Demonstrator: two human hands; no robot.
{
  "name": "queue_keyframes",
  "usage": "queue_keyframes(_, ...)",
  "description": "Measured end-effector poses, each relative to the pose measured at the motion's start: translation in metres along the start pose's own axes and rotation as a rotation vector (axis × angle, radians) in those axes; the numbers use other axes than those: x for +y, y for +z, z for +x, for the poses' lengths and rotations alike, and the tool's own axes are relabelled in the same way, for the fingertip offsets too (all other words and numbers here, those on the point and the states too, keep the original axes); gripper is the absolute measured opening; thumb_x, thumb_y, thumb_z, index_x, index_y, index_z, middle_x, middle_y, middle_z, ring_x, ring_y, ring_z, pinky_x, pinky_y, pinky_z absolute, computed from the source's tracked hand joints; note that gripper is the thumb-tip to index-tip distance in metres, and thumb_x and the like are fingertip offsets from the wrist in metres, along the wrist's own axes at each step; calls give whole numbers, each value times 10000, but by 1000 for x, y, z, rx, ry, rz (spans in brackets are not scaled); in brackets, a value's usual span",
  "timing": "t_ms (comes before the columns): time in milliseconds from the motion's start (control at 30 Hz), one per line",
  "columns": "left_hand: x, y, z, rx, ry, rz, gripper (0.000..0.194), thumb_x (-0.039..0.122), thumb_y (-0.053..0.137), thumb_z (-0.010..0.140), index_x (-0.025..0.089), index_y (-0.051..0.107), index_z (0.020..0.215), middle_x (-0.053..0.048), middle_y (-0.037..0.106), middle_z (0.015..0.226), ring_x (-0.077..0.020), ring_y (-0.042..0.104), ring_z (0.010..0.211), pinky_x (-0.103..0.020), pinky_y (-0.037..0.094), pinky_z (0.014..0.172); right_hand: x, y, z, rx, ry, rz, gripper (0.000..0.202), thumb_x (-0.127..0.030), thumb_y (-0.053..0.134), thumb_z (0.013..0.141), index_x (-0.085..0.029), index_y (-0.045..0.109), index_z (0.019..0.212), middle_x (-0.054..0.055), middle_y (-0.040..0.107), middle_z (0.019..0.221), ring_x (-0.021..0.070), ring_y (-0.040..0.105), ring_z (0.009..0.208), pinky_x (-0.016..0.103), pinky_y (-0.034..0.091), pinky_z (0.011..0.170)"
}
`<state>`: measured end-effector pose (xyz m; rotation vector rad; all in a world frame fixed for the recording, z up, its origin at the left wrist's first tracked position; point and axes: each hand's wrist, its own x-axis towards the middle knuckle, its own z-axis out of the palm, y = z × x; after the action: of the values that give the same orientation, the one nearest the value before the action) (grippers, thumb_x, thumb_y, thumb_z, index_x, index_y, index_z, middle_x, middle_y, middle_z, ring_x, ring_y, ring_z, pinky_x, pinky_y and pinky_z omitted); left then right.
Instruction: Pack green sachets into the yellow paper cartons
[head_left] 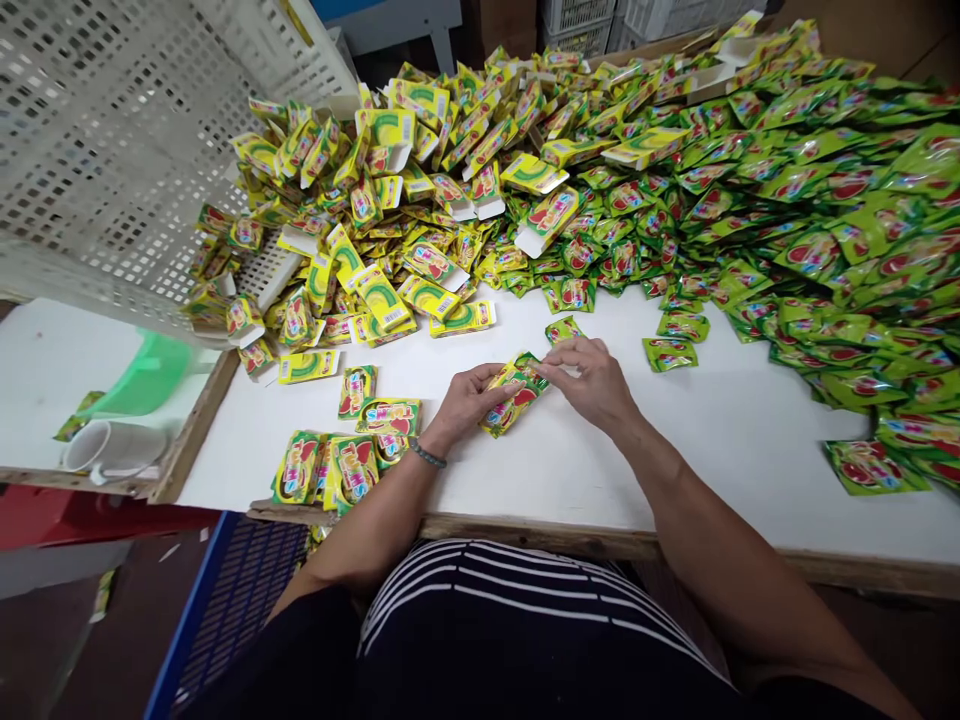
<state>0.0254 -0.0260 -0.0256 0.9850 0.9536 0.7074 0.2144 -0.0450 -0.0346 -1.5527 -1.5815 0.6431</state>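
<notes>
Beyond the white surface (525,485), pale crates (576,14) stand at the far side of the room. From my remote post I look first at the left hand (466,402): its thumb and fingers are clamped on a small yellow carton (517,402), held tilted over the near middle of the surface. At the carton's far right end, the right hand (592,382) has thumb and fingertips together on what looks like a green packet (531,366); I cannot tell how deep that packet sits.

I judge the carton to be very light, thin card: stiff along its folds, easily dented on its broad faces, a little slick from the print. I would hold it by the two long narrow edges, with just enough squeeze to stop it turning. The packet looks like soft, glossy film that would buckle if pushed from behind, so I would pinch it flat near its end, keeping the card flaps out of my grip.

Just past the right hand lies a loose packet (564,330). Near left, a cluster of cartons (355,470) lies by the left forearm. Farther out, yellow cartons (384,296) spread far left before a white basket (150,130), and a green packet heap (825,225) fills the far right.
</notes>
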Motion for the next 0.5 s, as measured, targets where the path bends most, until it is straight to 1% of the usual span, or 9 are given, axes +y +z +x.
queue_keyframes(67,0,2,0,17,-14,-30,507,356,864,564,135,669,977,-33,737,870,-131,652,692,-250,492,671,2,5,0,61,-43,-17,238,-433,607,823,-245,724,735,82,667,1029,278,524,1069,467,393,979)
queue_keyframes(100,0,3,0,24,-20,-44,512,349,871,549,132,665,965,-29,735,849,-129,650,678,-248,489,661,2,9,-1,55,-50,-15,239,-422,598,833,-247,727,734,85,653,1076,288,499,1115,485,371,1012)
queue_keyframes(200,2,5,-2,36,-33,-72,519,348,882,522,124,652,929,-18,722,784,-118,634,636,-237,478,632,0,20,-5,-76,-18,33,307,-431,532,882,-252,729,729,79,626,1169,297,440,1189,500,341,1059)
queue_keyframes(267,3,7,-3,28,-39,-70,536,373,878,528,125,638,939,-6,705,731,-111,619,598,-232,469,607,-2,24,-7,-147,41,102,334,-463,475,910,-266,734,834,68,624,1198,292,426,1200,503,350,1059)
queue_keyframes(333,4,8,-5,17,-27,-59,598,400,864,558,142,601,1029,18,676,669,-107,605,555,-224,456,572,-5,22,-7,-173,75,169,355,-497,439,921,-280,717,963,57,632,1202,280,428,1202,502,357,1059)
queue_keyframes(400,5,8,-5,27,21,-55,689,433,831,613,177,517,1170,45,650,632,-111,605,535,-216,449,551,-7,16,-6,-158,56,202,375,-516,431,918,-273,703,1003,57,634,1204,270,439,1211,489,361,1055)
queue_keyframes(433,5,8,-4,42,52,-61,728,449,809,641,200,461,1230,56,644,631,-115,609,533,-216,453,547,-8,13,-5,-131,44,210,377,-525,443,908,-263,700,998,62,630,1211,267,453,1207,474,383,1031)
queue_keyframes(500,6,8,-4,75,104,-84,751,481,768,684,236,380,1279,63,646,658,-120,617,534,-228,476,553,-11,9,-3,-72,43,235,385,-552,501,865,-245,690,998,76,633,1194,256,516,1137,422,450,932)
